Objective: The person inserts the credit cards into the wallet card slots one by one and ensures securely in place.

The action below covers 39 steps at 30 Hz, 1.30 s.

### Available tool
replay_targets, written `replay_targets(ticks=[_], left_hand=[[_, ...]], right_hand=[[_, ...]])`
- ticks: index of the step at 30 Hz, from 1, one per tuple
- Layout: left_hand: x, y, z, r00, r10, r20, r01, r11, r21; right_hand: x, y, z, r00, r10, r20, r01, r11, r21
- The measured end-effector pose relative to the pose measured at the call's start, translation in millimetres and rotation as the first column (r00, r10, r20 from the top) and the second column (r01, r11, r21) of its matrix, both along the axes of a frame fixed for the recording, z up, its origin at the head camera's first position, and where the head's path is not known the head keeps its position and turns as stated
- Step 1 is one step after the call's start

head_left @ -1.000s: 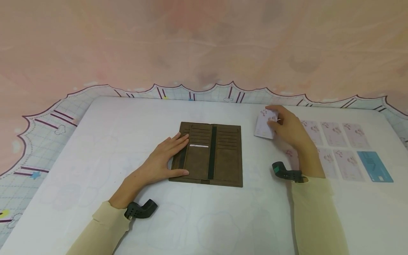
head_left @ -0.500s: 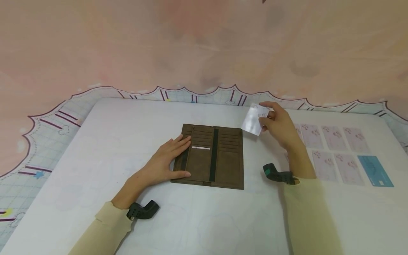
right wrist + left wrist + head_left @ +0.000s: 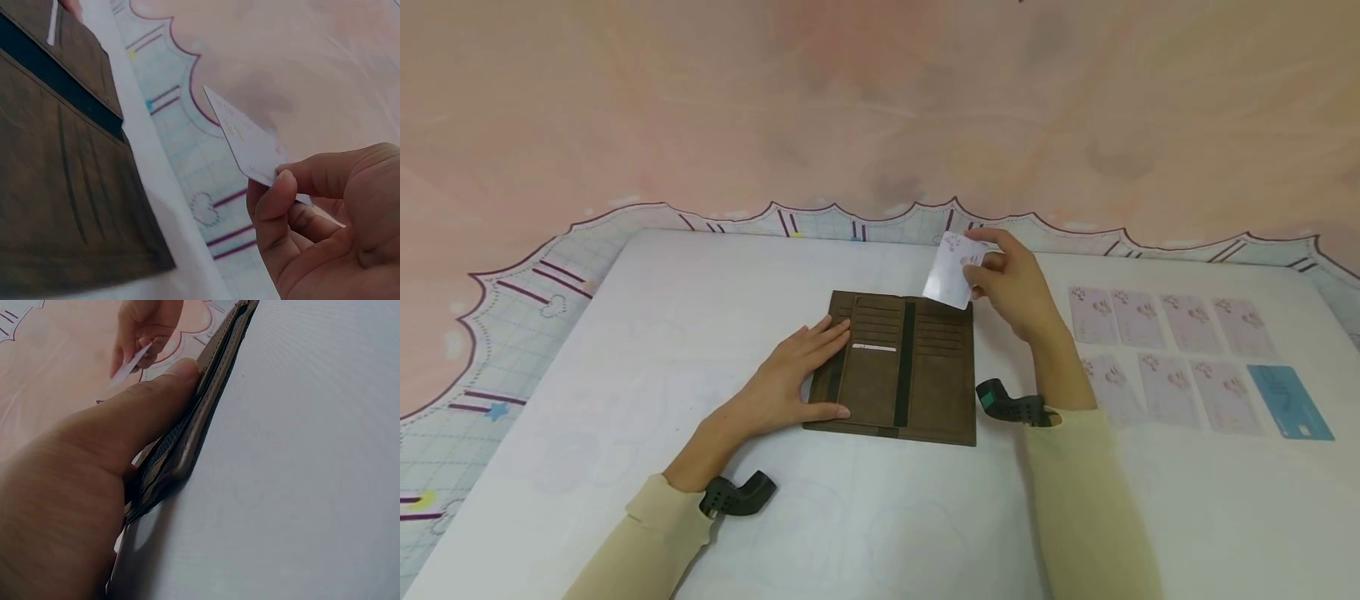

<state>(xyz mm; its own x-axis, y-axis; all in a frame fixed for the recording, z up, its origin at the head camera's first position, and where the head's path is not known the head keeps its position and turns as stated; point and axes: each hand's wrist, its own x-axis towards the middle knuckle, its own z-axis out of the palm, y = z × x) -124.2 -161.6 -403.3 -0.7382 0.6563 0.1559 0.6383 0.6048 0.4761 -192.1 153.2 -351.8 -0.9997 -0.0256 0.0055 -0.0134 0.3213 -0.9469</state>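
Your left hand (image 3: 782,379) lies flat, fingers straight, pressing the open brown wallet (image 3: 898,367) at its 9 o'clock edge. Your right hand (image 3: 1011,283) pinches a pale card (image 3: 952,271) above the wallet's 1 o'clock corner, with more cards (image 3: 1165,321) laid out at 3 o'clock.

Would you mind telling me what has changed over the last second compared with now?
The right hand, still pinching the pale card, carried it leftward from beside the card rows to above the brown wallet's far right corner. The left hand stays flat on the open wallet; the laid-out cards and blue card are unmoved.
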Motion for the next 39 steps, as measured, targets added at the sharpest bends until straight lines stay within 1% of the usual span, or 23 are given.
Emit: replay_targets(ticks=[4,7,9,11,14,21,28,31,35,39], left_hand=[[0.7,0.7,-0.7,1.0,-0.009,-0.004,0.009,1.0,0.002],[2.4,-0.7,-1.0,1.0,-0.01,0.006,0.01,1.0,-0.004],[3.0,-2.2,-1.2,1.0,-0.01,0.005,0.01,1.0,-0.007],[3.0,-3.2,-0.8,1.0,-0.012,0.001,0.012,1.0,-0.005],[2.1,-3.8,-0.3,1.0,-0.016,-0.009,0.016,1.0,-0.001],[1.3,-4.7,0.3,1.0,-0.011,-0.008,0.011,1.0,-0.003],[-0.6,-3.8,-1.7,1.0,-0.019,-0.013,0.02,1.0,0.018],[-0.3,-2.3,-2.2,1.0,-0.025,-0.015,0.025,0.999,0.024],[-0.1,-1.6,-2.9,1.0,-0.014,-0.018,0.014,1.0,0.019],[-1.8,-0.9,-3.8,1.0,-0.013,-0.024,0.013,1.0,0.018]], right_hand=[[2.1,-12.5,-10.2,1.0,0.013,-0.016,-0.014,0.999,-0.048],[4.2,-25.1,-16.1,0.998,0.056,-0.016,-0.057,0.997,-0.044],[5.5,-33.0,-17.6,0.996,0.085,-0.021,-0.086,0.996,-0.033],[6.9,-39.1,-17.1,0.995,0.096,-0.027,-0.096,0.995,-0.026],[7.9,-44.5,-16.0,0.996,0.081,-0.035,-0.083,0.996,-0.039],[6.2,-51.1,-19.1,0.997,0.064,-0.041,-0.068,0.99,-0.127],[4.5,-56.4,-28.1,0.999,0.048,-0.024,-0.051,0.984,-0.172],[4.5,-56.6,-34.8,0.998,0.056,-0.015,-0.058,0.978,-0.2],[3.7,-57.1,-41.5,0.996,0.081,-0.037,-0.087,0.973,-0.216],[2.1,-56.0,-45.0,0.995,0.083,-0.048,-0.092,0.968,-0.231]])
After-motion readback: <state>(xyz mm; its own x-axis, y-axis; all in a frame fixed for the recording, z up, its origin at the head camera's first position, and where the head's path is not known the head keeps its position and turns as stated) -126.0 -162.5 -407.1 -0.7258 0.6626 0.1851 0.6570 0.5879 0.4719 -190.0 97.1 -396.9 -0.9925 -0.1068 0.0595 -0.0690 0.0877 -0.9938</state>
